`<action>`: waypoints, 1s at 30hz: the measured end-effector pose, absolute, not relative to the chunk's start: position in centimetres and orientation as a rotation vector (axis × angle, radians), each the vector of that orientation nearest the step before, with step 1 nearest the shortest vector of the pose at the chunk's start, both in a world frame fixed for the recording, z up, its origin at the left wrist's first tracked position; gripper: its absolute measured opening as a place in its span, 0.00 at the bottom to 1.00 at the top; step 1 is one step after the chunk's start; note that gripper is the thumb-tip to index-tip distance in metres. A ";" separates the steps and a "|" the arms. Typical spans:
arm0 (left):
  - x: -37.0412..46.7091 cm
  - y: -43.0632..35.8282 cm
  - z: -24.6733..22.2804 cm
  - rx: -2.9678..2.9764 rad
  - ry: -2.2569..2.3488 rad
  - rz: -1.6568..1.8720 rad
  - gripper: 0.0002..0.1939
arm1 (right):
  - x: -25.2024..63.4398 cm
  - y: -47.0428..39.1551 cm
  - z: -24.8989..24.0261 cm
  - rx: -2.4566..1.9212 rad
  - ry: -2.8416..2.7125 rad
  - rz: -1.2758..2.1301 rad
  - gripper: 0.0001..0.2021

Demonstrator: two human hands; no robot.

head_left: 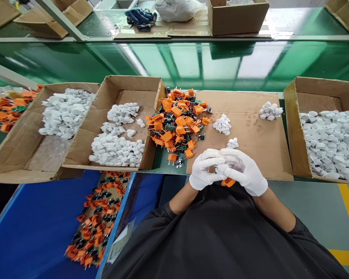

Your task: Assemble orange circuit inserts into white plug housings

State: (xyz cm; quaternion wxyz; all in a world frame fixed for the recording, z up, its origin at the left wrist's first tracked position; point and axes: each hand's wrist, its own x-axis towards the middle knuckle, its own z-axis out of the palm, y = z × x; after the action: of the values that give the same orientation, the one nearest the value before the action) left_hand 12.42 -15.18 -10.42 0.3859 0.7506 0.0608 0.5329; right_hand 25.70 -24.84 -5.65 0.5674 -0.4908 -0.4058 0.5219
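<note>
My left hand [205,169] and my right hand [246,170], both in white gloves, meet close in front of my body at the front edge of the bench. Their fingers close around an orange plug housing [228,182]; only its lower end shows, the rest hidden by the gloves. Just beyond my fingers lies a small cluster of white pieces [232,143], with a larger cluster of white pieces [222,124] behind it. To the left is a heap of orange plugs [177,120] with green and black circuit boards attached, prongs pointing various ways.
Cardboard boxes of white pieces stand left [104,83] and right [292,128]. A flat cardboard sheet [250,147] covers the bench before me. At lower left, a blue bin [40,224] holds more orange plugs. A shelf edge [180,39] crosses the back.
</note>
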 end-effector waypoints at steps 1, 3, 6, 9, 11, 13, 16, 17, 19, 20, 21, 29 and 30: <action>12.4 -15.2 -10.5 1.897 0.141 1.341 0.24 | 25.5 -24.9 -5.8 -1.181 -0.985 1.163 0.23; 12.2 -15.2 -10.7 1.922 0.135 1.330 0.28 | 25.2 -25.0 -6.0 -1.264 -1.070 1.002 0.23; 11.8 -15.0 -10.9 2.057 0.194 1.372 0.25 | 25.1 -25.1 -5.9 -1.363 -1.217 0.740 0.24; 11.4 -14.9 -10.8 2.207 0.260 1.434 0.20 | 25.2 -25.0 -5.4 -1.361 -1.330 0.617 0.23; 11.3 -14.9 -10.6 2.289 0.272 1.464 0.18 | 25.2 -25.0 -5.2 -1.369 -1.351 0.583 0.19; 11.3 -14.8 -10.3 2.350 0.263 1.483 0.16 | 25.2 -25.0 -5.2 -1.398 -1.339 0.572 0.17; 11.3 -14.6 -9.8 2.394 0.237 1.493 0.15 | 25.1 -25.2 -5.4 -1.441 -1.311 0.575 0.14; 11.3 -14.5 -9.7 2.402 0.226 1.494 0.15 | 25.1 -25.3 -5.5 -1.455 -1.305 0.569 0.14; 11.3 -14.4 -9.5 2.401 0.220 1.496 0.14 | 25.2 -25.4 -5.5 -1.472 -1.308 0.560 0.14; 11.3 -14.4 -9.5 2.394 0.223 1.497 0.13 | 25.2 -25.5 -5.5 -1.466 -1.317 0.569 0.14; 11.3 -14.4 -9.5 2.384 0.231 1.499 0.13 | 25.3 -25.5 -5.5 -1.448 -1.330 0.594 0.15; 11.5 -15.1 -9.4 2.144 0.340 1.412 0.14 | 25.9 -25.2 -5.0 -1.371 -1.104 0.944 0.16; 11.6 -15.1 -9.5 2.048 0.357 1.374 0.13 | 26.1 -25.1 -4.9 -1.316 -1.083 1.042 0.17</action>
State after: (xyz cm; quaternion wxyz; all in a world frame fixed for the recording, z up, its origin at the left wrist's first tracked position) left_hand 11.55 -15.12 -9.52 0.3190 0.7790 0.1359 0.5224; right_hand 26.07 -25.11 -4.86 0.5411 -0.5540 -0.4559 0.4386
